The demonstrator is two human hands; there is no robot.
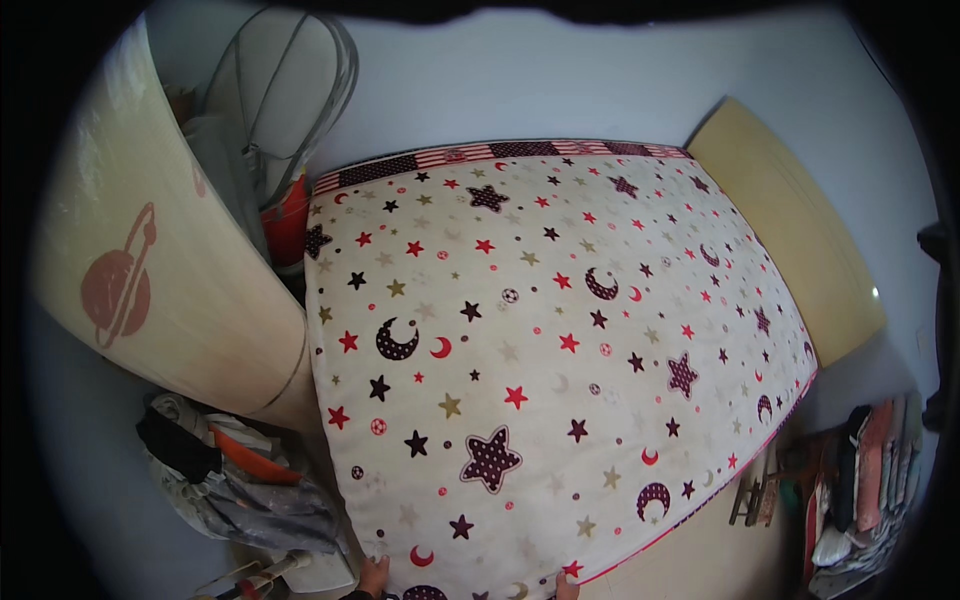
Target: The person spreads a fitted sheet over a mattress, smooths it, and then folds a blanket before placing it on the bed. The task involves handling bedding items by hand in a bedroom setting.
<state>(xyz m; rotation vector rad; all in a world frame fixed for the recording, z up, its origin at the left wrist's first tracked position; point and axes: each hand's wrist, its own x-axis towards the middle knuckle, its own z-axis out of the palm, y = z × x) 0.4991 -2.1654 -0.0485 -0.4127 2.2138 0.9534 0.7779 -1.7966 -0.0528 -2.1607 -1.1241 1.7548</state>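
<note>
A cream fabric bed cover, printed with stars, crescent moons and small balls, lies spread over the bed and fills the middle. Its far edge has a striped and dotted patchwork band, and its near right edge has pink piping. My left hand grips the near left corner of the cover at the bottom edge of the picture. To its right, my right hand pinches the cover's near edge beside a red star. The fingers under the fabric are hidden, and both hands are partly cut off by the frame.
A yellowish headboard borders the right side. On the left stands a large cream panel with a planet print. Behind it are a folded mesh frame and a red container. Piled clothes lie lower left; folded textiles sit lower right.
</note>
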